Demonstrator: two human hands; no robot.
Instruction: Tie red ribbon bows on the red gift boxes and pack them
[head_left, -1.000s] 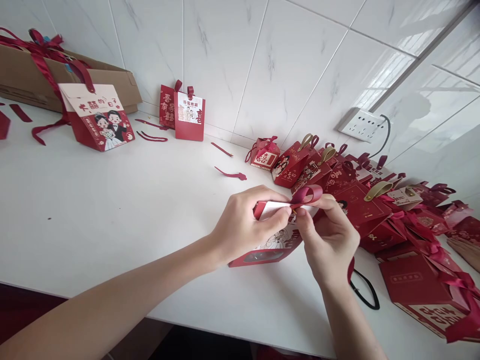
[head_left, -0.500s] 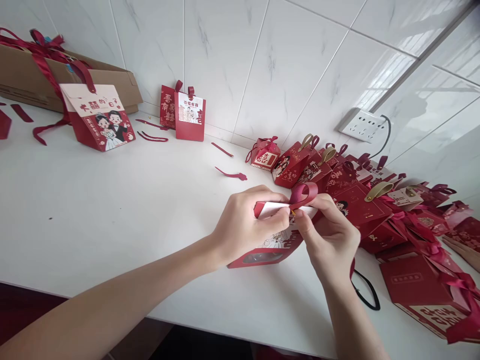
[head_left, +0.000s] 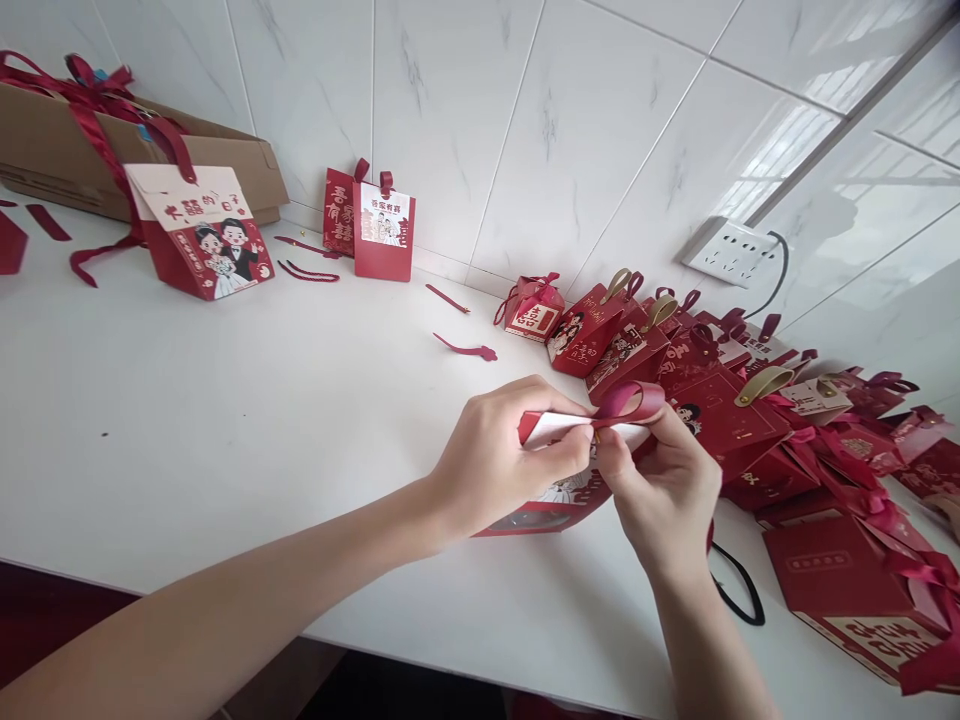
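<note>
Between my hands a red and white gift box (head_left: 566, 490) rests on the table, its printed front and clear window partly covered by my fingers. My left hand (head_left: 517, 455) is closed on the box's top edge, thumb in front and fingers behind. A dark red strap handle (head_left: 634, 402) loops up from the top. My right hand (head_left: 664, 480) pinches at the foot of that strap, its thumb beside a small gold fastener (head_left: 597, 437). Both thumb tips nearly meet there. The far side of the top is hidden.
Many finished red gift boxes (head_left: 720, 410) crowd the right side. Along the wall stand two flat red bags (head_left: 382, 235), a cartoon couple box (head_left: 202, 235) and a cardboard carton (head_left: 225, 160). Loose strap pieces (head_left: 469, 348) lie behind my hands. A black cord (head_left: 742, 595) curves at right.
The box top and strap loop have shifted slightly right and down, and the loop leans further right. Both hands keep their hold. The camera view has moved a little.
</note>
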